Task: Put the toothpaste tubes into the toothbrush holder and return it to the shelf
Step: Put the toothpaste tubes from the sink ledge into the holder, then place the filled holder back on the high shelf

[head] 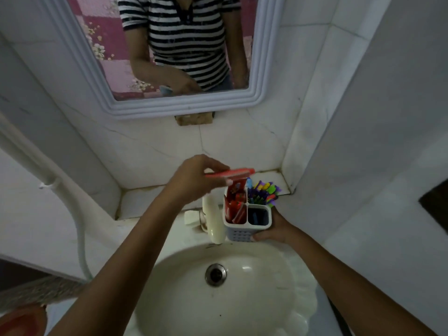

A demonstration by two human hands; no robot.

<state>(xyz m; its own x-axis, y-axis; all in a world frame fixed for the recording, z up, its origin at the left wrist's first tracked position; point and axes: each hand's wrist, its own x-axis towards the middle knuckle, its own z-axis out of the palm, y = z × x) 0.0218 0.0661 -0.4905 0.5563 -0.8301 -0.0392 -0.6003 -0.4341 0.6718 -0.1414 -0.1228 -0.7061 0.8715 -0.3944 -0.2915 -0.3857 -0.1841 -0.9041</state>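
Left hand [194,177] pinching red toothpaste tube [230,172] flat, hovering at holder's 11 o'clock. Right hand [274,229] gripping toothbrush holder [242,232] base above sink [300,299]. Tube likely light, soft, slippery; gripping mid-body advisable.

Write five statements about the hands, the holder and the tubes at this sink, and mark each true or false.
1. The left hand holds a red tube above the holder. True.
2. The right hand grips the tap. False: it holds the holder, to the right of the tap.
3. The holder stands on the shelf. False: it is held up over the sink edge.
4. Red tubes already sit in the holder's left compartment. True.
5. The toothbrushes lie in the sink. False: they stand in the holder's far right compartment.
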